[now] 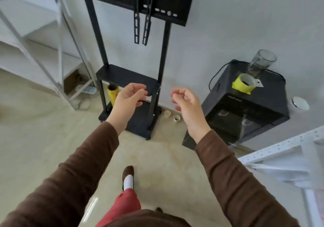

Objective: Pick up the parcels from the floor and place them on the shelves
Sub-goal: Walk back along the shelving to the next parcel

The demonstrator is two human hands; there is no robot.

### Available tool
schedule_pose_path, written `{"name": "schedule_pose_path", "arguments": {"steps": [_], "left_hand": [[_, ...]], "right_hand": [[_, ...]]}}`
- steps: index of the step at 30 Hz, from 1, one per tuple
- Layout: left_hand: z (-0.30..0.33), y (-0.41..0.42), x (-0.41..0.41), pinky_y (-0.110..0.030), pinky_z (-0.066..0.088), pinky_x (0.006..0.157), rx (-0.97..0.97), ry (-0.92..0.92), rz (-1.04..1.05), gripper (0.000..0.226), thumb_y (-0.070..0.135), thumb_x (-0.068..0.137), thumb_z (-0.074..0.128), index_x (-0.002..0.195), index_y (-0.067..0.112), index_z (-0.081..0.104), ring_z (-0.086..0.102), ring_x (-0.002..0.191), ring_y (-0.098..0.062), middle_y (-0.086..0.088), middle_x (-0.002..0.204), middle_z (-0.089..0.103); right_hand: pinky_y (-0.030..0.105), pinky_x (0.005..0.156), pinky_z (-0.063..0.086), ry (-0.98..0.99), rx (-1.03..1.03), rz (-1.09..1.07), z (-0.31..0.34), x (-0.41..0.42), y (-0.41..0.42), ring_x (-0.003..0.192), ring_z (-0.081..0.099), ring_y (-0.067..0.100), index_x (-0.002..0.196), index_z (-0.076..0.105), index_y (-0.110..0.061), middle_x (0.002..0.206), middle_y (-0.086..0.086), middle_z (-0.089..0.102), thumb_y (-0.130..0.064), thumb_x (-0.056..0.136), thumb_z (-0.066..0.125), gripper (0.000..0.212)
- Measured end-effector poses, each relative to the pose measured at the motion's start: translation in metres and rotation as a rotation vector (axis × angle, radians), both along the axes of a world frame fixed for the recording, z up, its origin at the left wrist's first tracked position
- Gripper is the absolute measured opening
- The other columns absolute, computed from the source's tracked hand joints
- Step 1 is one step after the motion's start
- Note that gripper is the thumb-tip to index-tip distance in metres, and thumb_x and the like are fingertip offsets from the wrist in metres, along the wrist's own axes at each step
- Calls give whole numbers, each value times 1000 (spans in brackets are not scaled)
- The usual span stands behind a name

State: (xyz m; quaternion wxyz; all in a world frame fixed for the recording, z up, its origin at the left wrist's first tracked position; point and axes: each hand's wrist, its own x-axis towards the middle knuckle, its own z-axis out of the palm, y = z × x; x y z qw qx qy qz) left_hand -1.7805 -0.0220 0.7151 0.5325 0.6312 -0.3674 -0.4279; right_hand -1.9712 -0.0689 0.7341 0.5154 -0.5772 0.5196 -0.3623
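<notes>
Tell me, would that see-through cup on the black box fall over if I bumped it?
Probably. The clear cup looks tall and narrow and stands near the top edge of the black box, so a nudge could tip it. It looks like glass or hard plastic, so it might crack or roll away.

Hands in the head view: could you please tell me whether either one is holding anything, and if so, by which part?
Nothing is held. The left hand and the right hand are both raised with loosely curled fingers and are empty; no parcel is visible.
</notes>
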Motion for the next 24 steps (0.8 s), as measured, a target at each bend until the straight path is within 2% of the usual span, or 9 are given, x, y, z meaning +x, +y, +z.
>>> {"name": "schedule_pose_path", "arguments": {"steps": [4, 9, 14, 24], "left_hand": [[-10, 49, 93, -34, 55, 89, 10, 36, 222, 14, 18, 100, 60, 111, 16, 69, 65, 95, -16, -5, 104, 71], [-29, 102, 222, -33, 52, 86, 33, 61, 426, 15, 15, 101, 58, 114, 14, 67, 65, 94, -16, -3, 102, 70], [-40, 151, 347, -31, 53, 85, 53, 36, 593, 12, 18, 101, 59, 107, 22, 69, 66, 94, -14, -1, 102, 71], [-66, 195, 500, -31, 53, 85, 88, 91, 795, 12, 19, 102, 58, 109, 20, 68, 67, 93, -14, -5, 105, 70]], "right_hand": [[29, 82, 53, -3, 52, 225, -16, 107, 16, 94, 64, 10, 103, 68, -25, 108, -1, 71, -19, 101, 58, 12], [33, 92, 54, 14, 122, 443, -36, 260, 35, 99, 64, 12, 105, 67, -24, 108, -3, 69, -18, 103, 55, 13], [31, 82, 50, -12, 137, 608, -54, 410, 60, 94, 62, 13, 107, 67, -20, 106, 2, 68, -16, 102, 56, 13], [31, 82, 52, 24, 208, 807, -74, 594, 77, 92, 63, 12, 99, 68, -28, 104, -2, 70, -20, 101, 57, 13]]}}
